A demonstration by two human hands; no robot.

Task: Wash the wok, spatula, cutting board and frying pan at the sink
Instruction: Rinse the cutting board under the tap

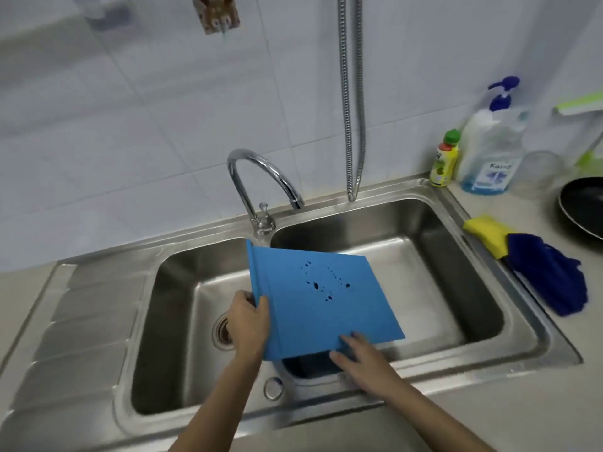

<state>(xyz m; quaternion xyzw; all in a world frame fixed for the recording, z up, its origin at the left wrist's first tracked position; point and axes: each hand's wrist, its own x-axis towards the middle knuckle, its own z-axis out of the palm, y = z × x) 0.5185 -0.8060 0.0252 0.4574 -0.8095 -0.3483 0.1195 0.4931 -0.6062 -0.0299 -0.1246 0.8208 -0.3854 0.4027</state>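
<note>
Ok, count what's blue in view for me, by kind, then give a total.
Cutting board, held over the sink by both hands: 1
Cloth on the counter, right of the sink: 1
Pump top on the soap bottle: 1
Total: 3

Board (321, 301) covers part of the sink (535, 334) divider and the floor of both basins beneath it. Dark object under the board's near edge: mostly hidden, cannot identify. Left hand (249, 324): fingers behind the board's left edge, only thumb visible. Drain (222, 331) partly hidden by left hand. Pan (584, 207) cut off by right frame edge; handle not seen. Green item (580, 107) at right edge cut off, blurred. Jar (540, 171) beside the soap bottle (492, 148) blurred. Hanging object (215, 13) at top cut off, blurred. Hose (350, 93) runs out of the top edge.
</note>
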